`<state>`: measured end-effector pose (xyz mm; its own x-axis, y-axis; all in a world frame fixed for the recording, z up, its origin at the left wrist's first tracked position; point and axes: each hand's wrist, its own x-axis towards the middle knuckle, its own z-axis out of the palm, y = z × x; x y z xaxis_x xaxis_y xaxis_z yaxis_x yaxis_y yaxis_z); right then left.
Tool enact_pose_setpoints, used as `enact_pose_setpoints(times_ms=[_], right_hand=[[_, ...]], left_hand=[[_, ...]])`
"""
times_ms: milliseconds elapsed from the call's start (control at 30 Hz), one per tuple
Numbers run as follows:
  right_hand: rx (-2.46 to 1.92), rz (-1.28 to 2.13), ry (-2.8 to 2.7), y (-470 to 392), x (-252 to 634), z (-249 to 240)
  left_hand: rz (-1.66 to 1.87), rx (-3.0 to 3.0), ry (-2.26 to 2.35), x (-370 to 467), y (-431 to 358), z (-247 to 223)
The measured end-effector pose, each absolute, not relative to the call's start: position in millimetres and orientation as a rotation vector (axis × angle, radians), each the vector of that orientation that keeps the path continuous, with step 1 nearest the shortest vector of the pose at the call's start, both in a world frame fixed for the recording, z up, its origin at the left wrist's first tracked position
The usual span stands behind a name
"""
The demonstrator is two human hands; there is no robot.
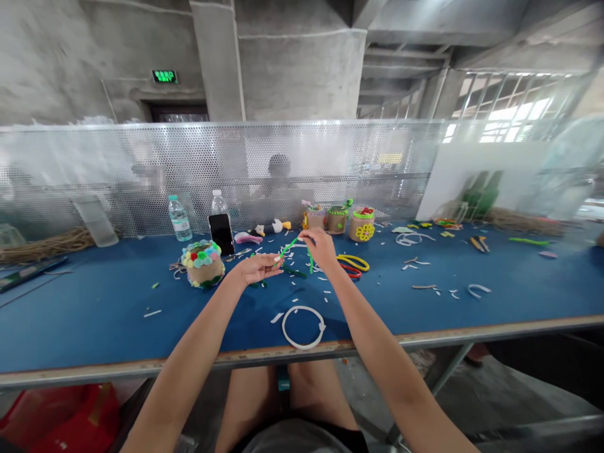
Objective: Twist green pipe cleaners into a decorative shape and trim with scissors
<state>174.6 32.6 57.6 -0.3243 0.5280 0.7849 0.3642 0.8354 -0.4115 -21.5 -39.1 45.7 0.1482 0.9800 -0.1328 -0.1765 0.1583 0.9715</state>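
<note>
A bright green pipe cleaner [290,246] is stretched between my two hands above the blue table. My left hand [258,268], palm turned up, pinches one end of it. Higher and to the right, my right hand [319,245] grips it near a bend, and a loose green end hangs below those fingers. Beneath and behind my hands lie dark green pieces, white scraps and a pale curved strip. Close to the right wrist are yellow pipe cleaners [355,262] and red ones [352,272]. A white ring [284,327] rests near the table's front edge.
A pompom-covered jar [204,264] stands left of my hands, with a phone [221,233] and a water bottle [179,218] behind. Decorated jars [362,225] stand at the back. Pliers [480,243] lie to the right. A perforated metal screen [189,163] borders the table [117,333].
</note>
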Motion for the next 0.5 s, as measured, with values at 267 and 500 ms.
enact_pose_setpoints(times_ms=[267, 500], right_hand=[[-0.725, 0.458, -1.886, 41.0, 174.0, 54.1], [-0.766, 0.905, -1.743, 51.5, 177.1, 47.6]], left_hand=[[1.29, 1.309, 1.249, -12.7, -36.1, 43.9], [1.487, 1.572, 1.377, -7.1, -42.8, 47.7]])
